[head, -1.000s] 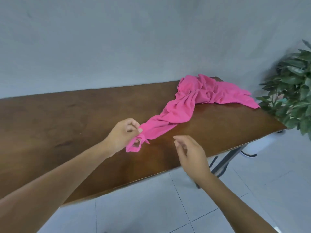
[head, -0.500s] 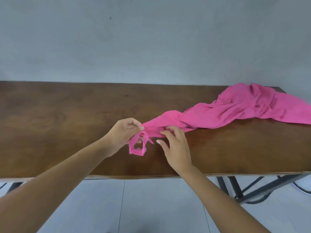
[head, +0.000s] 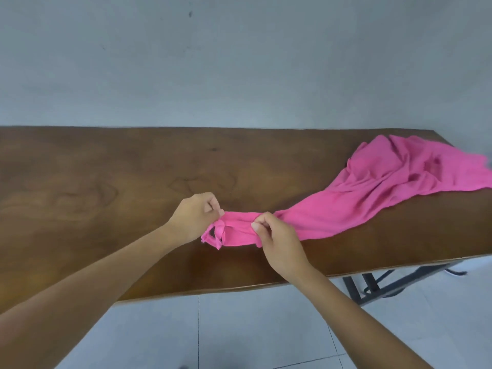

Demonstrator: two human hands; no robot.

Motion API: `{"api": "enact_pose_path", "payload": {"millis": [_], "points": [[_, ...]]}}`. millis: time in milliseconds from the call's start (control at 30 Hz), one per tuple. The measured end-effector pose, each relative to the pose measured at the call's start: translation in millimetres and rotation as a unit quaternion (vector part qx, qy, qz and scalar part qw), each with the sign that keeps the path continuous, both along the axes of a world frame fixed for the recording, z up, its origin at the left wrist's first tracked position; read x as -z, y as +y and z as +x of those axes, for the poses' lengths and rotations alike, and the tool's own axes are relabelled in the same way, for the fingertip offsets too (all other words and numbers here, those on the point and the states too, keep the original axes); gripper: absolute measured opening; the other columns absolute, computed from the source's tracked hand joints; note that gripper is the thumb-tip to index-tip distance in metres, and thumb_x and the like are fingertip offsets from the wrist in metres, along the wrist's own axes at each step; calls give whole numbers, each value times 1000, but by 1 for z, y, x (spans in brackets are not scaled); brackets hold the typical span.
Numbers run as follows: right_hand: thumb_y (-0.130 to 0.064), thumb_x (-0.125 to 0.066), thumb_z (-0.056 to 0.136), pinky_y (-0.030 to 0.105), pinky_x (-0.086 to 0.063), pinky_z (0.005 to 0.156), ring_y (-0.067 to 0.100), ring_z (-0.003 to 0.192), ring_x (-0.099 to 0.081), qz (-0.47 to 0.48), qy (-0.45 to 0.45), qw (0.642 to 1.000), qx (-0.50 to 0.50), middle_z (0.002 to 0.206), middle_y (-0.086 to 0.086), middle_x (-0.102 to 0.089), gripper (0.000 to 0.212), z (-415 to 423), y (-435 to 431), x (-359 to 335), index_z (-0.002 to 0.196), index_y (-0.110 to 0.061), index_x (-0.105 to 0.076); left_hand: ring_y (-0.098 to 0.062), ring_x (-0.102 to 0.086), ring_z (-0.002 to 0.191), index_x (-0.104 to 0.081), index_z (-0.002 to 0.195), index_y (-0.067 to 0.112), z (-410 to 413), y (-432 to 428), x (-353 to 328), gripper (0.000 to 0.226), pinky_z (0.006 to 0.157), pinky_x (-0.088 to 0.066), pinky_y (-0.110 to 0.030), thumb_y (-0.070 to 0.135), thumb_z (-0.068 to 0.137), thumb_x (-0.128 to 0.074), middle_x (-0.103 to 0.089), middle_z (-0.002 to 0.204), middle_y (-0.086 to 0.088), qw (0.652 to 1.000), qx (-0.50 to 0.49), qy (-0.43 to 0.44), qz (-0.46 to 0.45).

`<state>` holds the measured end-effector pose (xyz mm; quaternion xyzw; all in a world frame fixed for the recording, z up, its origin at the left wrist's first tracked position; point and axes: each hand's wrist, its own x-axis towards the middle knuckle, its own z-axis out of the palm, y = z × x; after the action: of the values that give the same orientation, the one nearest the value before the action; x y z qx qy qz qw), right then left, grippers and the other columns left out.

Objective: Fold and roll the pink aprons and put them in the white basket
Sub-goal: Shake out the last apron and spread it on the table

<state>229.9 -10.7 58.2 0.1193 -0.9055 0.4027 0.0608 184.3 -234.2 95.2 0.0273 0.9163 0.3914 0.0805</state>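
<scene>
By our reckoning we are at the very start of the job. The pink apron (head: 372, 193) lies unfolded on the wooden table (head: 106, 182). Its bulk sits crumpled at the table's three o'clock end and runs partly off the edge of view. From there a narrowing tail of cloth stretches toward six o'clock, where we hold it near the front edge.

Our left hand (head: 195, 218) has its fingers curled, with thumb and forefinger pinching the tip of that tail just above a knotted strap loop (head: 214, 235) that droops onto the wood. Our right hand (head: 279, 243), close beside the left at its three o'clock, pinches the same band of cloth with its fingertips bunched together. Between the two grips the fabric is drawn fairly flat.

Nothing is folded or rolled, and the white basket is nowhere in view. We cannot tell whether the heap holds one apron or several. We judge that everything remains to be done: spreading the cloth flat, folding it, rolling it and carrying it to the basket. Under the table at five o'clock a dark metal frame (head: 386, 286) stands on pale floor tiles (head: 239, 328).
</scene>
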Motion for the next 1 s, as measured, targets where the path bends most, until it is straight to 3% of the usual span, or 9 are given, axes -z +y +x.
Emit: {"api": "enact_pose_path", "payload": {"millis": [133, 233, 333, 400, 500, 633, 867, 933, 1000], "points": [[-21, -55, 102, 19, -41, 62, 3, 67, -53, 13, -24, 998, 58, 69, -15, -55, 21, 6, -21, 7, 82, -26, -52, -1, -56, 98, -65, 95, 29, 16, -18, 15, 9, 83, -43, -12, 39, 95, -66, -58, 101, 17, 984, 108, 139, 24], [-22, -55, 102, 16, -40, 61, 3, 68, -54, 16, -48, 994, 94, 71, -14, -56, 22, 14, -30, 9, 82, -28, -52, -2, -52, 100, -68, 107, 29, 22, -25, 34, 27, 87, -41, -16, 49, 89, -70, -59, 105, 19, 964, 210, 164, -9], [-25, -55, 102, 21, -42, 62, 6, 71, -55, 35, -60, 990, 126, 73, -12, -59, 20, 20, -39, 8, 83, -26, -55, -3, -51, 93, -69, 99, 27, 22, -24, 50, 15, 80, -41, -19, 39, 91, -72, -63, 95, 19, 958, 221, 181, 6], [-26, -55, 102, 24, -42, 62, 6, 72, -55, 48, -61, 987, 141, 74, -11, -60, 19, 27, -44, 9, 84, -26, -55, -4, -54, 89, -66, 91, 24, 22, -22, 53, 6, 77, -43, -23, 28, 95, -69, -63, 87, 16, 961, 209, 178, 42], [-38, -55, 101, 25, -39, 63, 5, 73, -56, 60, -45, 987, 142, 78, -12, -61, 17, 38, -50, 6, 87, -28, -57, -8, -62, 81, -64, 87, 22, 25, -20, 49, 12, 71, -50, -29, 22, 99, -63, -66, 79, 10, 968, 191, 130, 100], [-60, -56, 92, 25, -42, 71, 7, 77, -54, 198, 26, 973, 116, 86, -13, -62, 37, 54, -52, 4, 99, -25, -62, -13, -67, 80, -67, 87, 22, 38, -25, 39, 13, 75, -55, -33, 23, 100, -64, -70, 80, 7, 962, 206, 60, 166], [-18, -53, 92, 32, -46, 57, 19, 57, -54, 343, 274, 890, 127, 65, -4, -55, 13, 86, -53, 2, 82, -16, -62, -16, -66, 78, -66, 83, 23, 88, -29, 18, 16, 79, -54, -43, 18, 98, -65, -70, 80, 4, 967, 171, 70, 173], [-10, -61, 82, 32, -48, 59, 20, 58, -57, 378, 303, 865, 129, 65, -3, -56, 6, 100, -48, -2, 84, -15, -64, -19, -67, 75, -67, 83, 23, 107, -28, 9, 15, 72, -57, -46, 17, 97, -65, -71, 80, 4, 966, 175, 63, 179], [-5, -71, 71, 33, -50, 62, 22, 62, -59, 401, 303, 854, 132, 67, -1, -58, 18, 115, -41, -8, 83, -15, -63, -21, -68, 70, -68, 84, 21, 129, -28, 2, 14, 62, -59, -45, 18, 98, -66, -71, 80, 2, 964, 179, 46, 191]]}}
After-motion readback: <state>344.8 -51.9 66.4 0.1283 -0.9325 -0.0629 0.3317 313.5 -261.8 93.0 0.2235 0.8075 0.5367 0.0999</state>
